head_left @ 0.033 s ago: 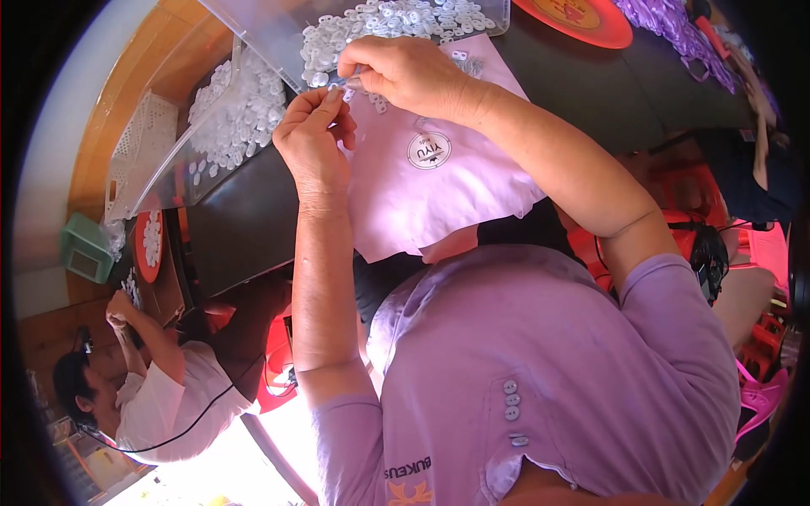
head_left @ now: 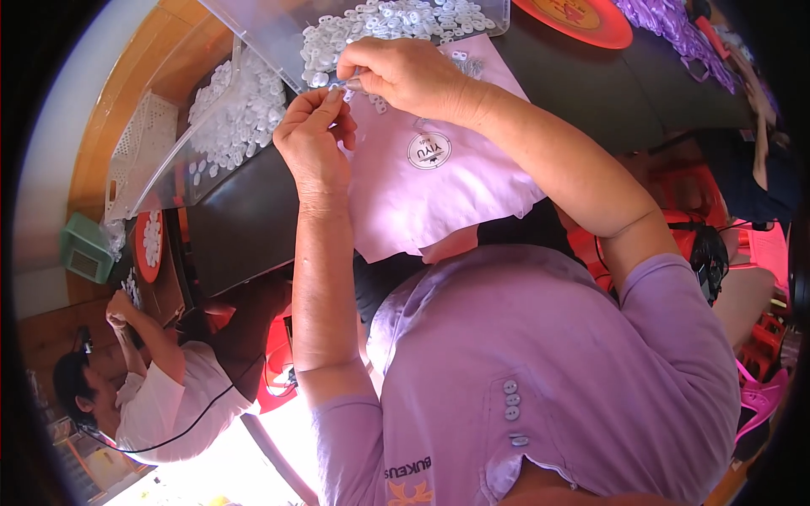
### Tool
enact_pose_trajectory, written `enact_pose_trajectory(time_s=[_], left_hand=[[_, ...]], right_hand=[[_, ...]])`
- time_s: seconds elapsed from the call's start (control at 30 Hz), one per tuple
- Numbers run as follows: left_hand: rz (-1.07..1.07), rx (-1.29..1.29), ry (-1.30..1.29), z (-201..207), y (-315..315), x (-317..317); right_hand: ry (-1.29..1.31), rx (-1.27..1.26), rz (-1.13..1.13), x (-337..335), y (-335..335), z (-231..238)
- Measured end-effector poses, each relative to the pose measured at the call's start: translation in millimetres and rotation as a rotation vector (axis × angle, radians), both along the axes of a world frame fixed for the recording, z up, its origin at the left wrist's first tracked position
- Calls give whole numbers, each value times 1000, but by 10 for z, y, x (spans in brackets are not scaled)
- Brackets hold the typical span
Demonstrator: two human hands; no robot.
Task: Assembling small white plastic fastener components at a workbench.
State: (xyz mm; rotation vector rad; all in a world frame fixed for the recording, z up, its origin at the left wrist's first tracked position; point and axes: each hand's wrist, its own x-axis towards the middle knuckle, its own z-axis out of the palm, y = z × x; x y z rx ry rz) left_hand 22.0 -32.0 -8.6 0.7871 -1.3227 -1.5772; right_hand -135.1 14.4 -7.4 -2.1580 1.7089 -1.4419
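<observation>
My left hand (head_left: pixel 314 139) is closed in a pinch on a small white plastic piece (head_left: pixel 335 87), only partly visible between the fingertips. Close against it, my right hand (head_left: pixel 413 78) is also pinched shut at the same spot; a thin bluish bit shows by its fingertips, too small to name. Under both hands a pink cloth (head_left: pixel 439 198) with a round printed label is spread over my lap and the table edge. A few small white pieces (head_left: pixel 377 103) lie on the cloth below my right hand, and a little clear heap (head_left: pixel 469 66) sits beyond its wrist.
A clear plastic bin (head_left: pixel 283 63) of white pieces stands just beyond my hands, and another heap of white pieces (head_left: pixel 240 114) is to the left. A red plate (head_left: pixel 607 29) and purple ribbons (head_left: pixel 675 38) lie at far right. A co-worker (head_left: pixel 181 392) sits at the left.
</observation>
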Motion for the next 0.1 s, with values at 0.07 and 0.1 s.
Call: enact_pose_trajectory(time_s=[0.07,0.1], left_hand=[[-13,-1,-16,1,-6,-3],[-25,-2,-34,-1,-10,0]], right_hand=[[48,-56,27,-15,-19,-39],[64,-36,21,-18,-23,-42]])
